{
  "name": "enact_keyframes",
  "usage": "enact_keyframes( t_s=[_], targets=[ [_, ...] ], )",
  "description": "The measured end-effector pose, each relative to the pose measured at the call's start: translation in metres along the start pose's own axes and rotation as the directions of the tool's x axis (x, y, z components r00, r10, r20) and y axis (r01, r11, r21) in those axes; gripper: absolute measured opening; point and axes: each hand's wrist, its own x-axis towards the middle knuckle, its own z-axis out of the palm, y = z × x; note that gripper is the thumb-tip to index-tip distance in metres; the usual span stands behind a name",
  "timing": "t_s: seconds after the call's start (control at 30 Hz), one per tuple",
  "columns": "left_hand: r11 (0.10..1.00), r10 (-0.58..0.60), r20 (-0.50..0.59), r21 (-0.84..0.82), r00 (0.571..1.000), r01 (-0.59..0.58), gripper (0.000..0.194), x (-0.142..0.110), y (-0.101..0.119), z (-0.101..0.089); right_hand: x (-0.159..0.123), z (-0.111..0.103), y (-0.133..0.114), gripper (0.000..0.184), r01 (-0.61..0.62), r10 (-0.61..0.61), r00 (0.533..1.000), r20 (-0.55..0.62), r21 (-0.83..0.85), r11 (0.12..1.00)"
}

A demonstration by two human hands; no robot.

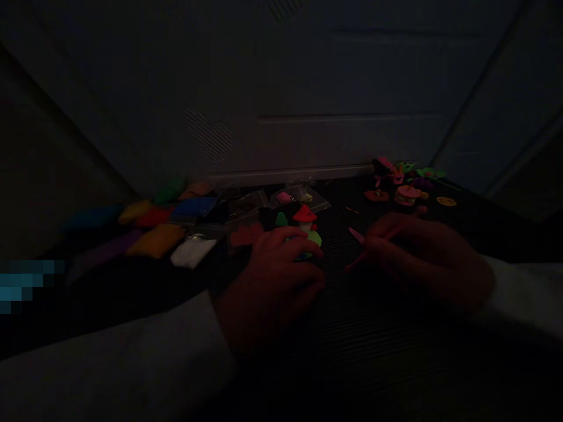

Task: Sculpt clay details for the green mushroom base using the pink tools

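Observation:
The scene is very dark. My left hand (pixel 272 275) is curled around a small clay model (pixel 307 225) with a green base and a red-capped white mushroom on top, resting on the dark ribbed mat (pixel 373 351). My right hand (pixel 422 258) is closed in a pinch on a thin pink modelling tool (pixel 357 236), whose tip points left toward the model, a short way apart from it. Both arms wear white sleeves.
Several coloured clay packets (pixel 158 225) in blue, yellow, red, green, orange and white lie at the left. Clear plastic bags (pixel 290 199) sit behind the model. Several finished clay figures (pixel 407 184) stand at the back right. A pale panelled wall (pixel 308 105) rises behind.

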Motion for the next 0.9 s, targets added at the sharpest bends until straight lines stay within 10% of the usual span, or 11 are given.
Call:
enact_keyframes(
  t_s=[0.9],
  targets=[
    [0.998,0.029,0.01,0.061,1.0,-0.03,0.01,0.009,0.005,-0.006,0.002,0.008,0.004,0.016,-0.196,0.221,0.975,0.0,0.457,0.868]
  ],
)
